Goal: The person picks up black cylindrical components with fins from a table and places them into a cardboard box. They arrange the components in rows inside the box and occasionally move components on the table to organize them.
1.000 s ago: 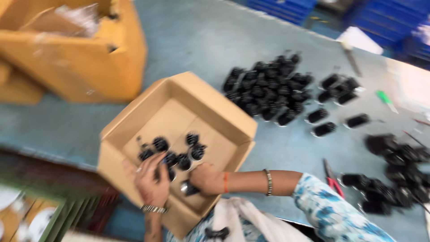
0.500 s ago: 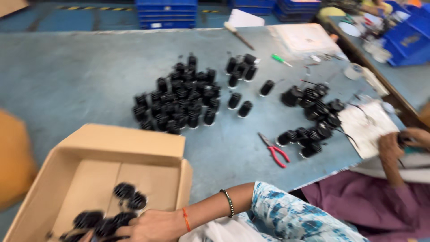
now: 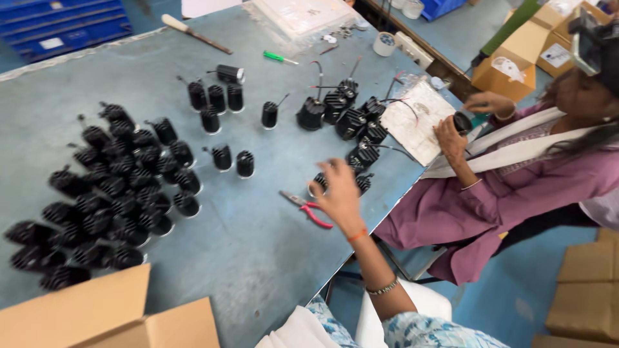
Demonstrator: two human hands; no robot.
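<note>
1. My right hand (image 3: 338,193) has left the cardboard box (image 3: 109,316), where it lay a moment ago, and reaches out with fingers spread and empty.
2. Just beyond its fingertips sits a black finned part (image 3: 320,182), possibly touched; blur hides contact.
3. Red-handled pliers (image 3: 308,207) lie just beside the palm.
4. My left hand is out of view.

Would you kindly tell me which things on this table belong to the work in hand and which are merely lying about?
In hand:
right hand, reaching over the table
finned black parts, in a large cluster
wired black parts
cardboard box

Lying about:
red pliers
green screwdriver
tape roll
blue crates
</note>
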